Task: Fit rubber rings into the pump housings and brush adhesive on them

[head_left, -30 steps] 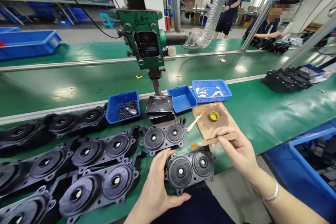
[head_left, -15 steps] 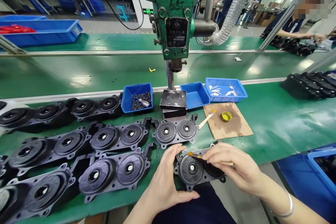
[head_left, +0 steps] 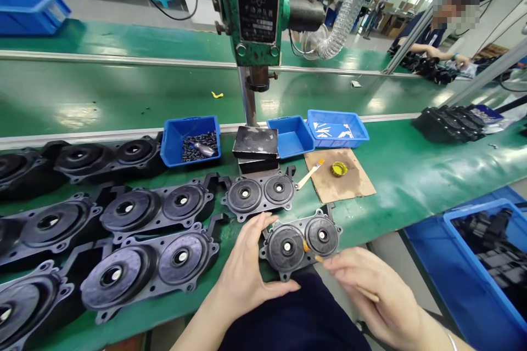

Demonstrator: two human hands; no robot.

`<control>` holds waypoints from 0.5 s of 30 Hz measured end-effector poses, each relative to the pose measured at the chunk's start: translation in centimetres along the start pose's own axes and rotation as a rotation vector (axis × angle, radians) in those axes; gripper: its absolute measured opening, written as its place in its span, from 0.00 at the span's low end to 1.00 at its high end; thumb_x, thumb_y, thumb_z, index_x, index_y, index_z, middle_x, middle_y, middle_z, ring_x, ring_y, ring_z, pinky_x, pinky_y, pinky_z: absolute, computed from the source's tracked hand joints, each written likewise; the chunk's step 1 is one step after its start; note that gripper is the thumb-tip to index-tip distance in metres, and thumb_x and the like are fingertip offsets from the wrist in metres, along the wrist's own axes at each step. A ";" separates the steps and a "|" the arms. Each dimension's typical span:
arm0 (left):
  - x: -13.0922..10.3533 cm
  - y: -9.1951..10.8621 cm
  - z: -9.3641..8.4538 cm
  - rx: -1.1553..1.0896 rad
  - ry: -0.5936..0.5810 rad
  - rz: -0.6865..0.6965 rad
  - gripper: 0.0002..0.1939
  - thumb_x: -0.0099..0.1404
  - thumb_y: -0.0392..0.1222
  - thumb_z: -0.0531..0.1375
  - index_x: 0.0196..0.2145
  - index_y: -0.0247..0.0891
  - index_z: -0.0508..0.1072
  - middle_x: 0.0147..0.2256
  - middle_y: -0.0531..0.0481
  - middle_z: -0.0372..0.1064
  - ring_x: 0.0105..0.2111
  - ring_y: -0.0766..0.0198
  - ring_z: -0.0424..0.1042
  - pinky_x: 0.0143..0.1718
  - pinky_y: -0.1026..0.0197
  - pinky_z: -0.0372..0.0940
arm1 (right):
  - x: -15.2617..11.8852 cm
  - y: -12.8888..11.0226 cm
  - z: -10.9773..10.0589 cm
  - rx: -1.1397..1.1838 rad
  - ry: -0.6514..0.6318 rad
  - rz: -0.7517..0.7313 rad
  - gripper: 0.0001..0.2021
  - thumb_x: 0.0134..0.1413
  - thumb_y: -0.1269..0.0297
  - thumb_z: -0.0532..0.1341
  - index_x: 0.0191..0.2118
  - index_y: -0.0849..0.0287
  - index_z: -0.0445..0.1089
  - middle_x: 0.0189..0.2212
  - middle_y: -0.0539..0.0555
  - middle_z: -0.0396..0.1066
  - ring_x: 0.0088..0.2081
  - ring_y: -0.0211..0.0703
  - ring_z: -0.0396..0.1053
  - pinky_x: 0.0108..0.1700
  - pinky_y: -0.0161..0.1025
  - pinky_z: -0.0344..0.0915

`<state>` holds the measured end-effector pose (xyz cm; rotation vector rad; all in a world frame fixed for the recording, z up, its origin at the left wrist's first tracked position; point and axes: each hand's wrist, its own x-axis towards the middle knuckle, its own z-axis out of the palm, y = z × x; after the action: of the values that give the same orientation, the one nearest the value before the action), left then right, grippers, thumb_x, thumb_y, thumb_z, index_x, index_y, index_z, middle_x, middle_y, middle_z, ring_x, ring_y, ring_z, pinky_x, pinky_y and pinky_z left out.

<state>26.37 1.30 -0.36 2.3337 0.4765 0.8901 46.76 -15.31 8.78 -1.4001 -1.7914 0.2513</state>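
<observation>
On the left of a green desk (head_left: pixel 411 186), rows of black housings (head_left: pixel 153 274) are laid, each topped with two round discs. Beyond them, across the desk, a blue tub (head_left: pixel 31 16) is placed. Behind the rows, a bin (head_left: pixel 172 145) is filled with small dark parts, with a silvery object lying on top. Toward the centre, the near edge of the desk is reached by the left hand (head_left: pixel 247 274): one housing, the held housing (head_left: pixel 303 230), is grasped at its left end, with the fingers at the top and the thumb along the lower edge. Whether it is also supported by the desk cannot be told. Just beyond, a similar housing (head_left: pixel 263 194) is set before a dark block (head_left: pixel 255 140), above which a green press (head_left: pixel 259 11) is mounted. Between the discs of the held housing, the bristles of a brush (head_left: pixel 306 247) are placed; its handle is pinched in the fingers of the right hand (head_left: pixel 382 285). Farther back, a second brush (head_left: pixel 309 174) is leaned onto cardboard (head_left: pixel 354 189), where a yellow cap (head_left: pixel 339 169) is set. Behind it, white sticks (head_left: pixel 323 130) are held in a tray (head_left: pixel 340 142). At far right, dark parts are contained in a blue crate (head_left: pixel 436 252), and beyond the desk a co-worker (head_left: pixel 430 38) is seen, with both hands near black parts.
</observation>
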 end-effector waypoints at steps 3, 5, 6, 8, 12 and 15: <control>0.0 0.0 0.0 -0.001 -0.007 -0.001 0.68 0.52 0.60 0.75 0.73 0.38 0.36 0.59 0.31 0.67 0.62 0.39 0.65 0.61 0.35 0.64 | -1.0 -1.2 0.7 -0.067 -0.026 -0.081 0.20 0.63 0.79 0.56 0.58 0.58 0.65 0.43 0.62 0.81 0.44 0.45 0.80 0.50 0.40 0.78; 0.0 0.0 -0.1 -0.015 -0.010 0.003 0.68 0.52 0.59 0.75 0.73 0.39 0.35 0.59 0.32 0.67 0.63 0.38 0.65 0.62 0.34 0.63 | -0.9 -1.8 1.1 -0.114 -0.050 -0.156 0.17 0.65 0.77 0.56 0.58 0.61 0.65 0.42 0.62 0.82 0.44 0.46 0.81 0.50 0.40 0.78; -0.1 0.0 -0.1 -0.026 -0.013 0.002 0.68 0.53 0.58 0.75 0.73 0.39 0.34 0.60 0.31 0.66 0.63 0.38 0.64 0.62 0.34 0.62 | -0.7 -2.1 1.3 -0.134 -0.071 -0.191 0.17 0.66 0.76 0.55 0.58 0.62 0.66 0.41 0.63 0.82 0.43 0.47 0.81 0.50 0.41 0.79; -0.2 0.0 0.0 -0.050 -0.020 -0.005 0.66 0.55 0.55 0.75 0.73 0.39 0.33 0.61 0.31 0.65 0.64 0.38 0.62 0.63 0.33 0.61 | 0.2 -2.6 1.6 -0.157 -0.123 -0.252 0.16 0.67 0.75 0.55 0.57 0.64 0.67 0.40 0.63 0.82 0.42 0.48 0.82 0.50 0.41 0.79; -0.2 0.0 -0.1 -0.097 -0.017 0.007 0.64 0.58 0.58 0.72 0.73 0.37 0.33 0.61 0.30 0.63 0.65 0.39 0.60 0.64 0.35 0.60 | 2.7 -3.1 2.2 -0.126 -0.180 -0.314 0.16 0.67 0.73 0.57 0.59 0.63 0.67 0.37 0.60 0.83 0.38 0.48 0.82 0.49 0.39 0.79; 0.0 0.0 -0.2 -0.116 0.007 0.038 0.62 0.61 0.61 0.69 0.73 0.36 0.33 0.61 0.29 0.63 0.65 0.40 0.61 0.63 0.37 0.62 | 4.3 -3.0 2.6 -0.086 -0.173 -0.366 0.14 0.68 0.73 0.56 0.55 0.65 0.71 0.35 0.61 0.83 0.37 0.49 0.83 0.51 0.40 0.78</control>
<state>26.21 1.31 -0.25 2.2411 0.3745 0.9196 42.61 -11.80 10.98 -1.1062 -2.1842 0.1042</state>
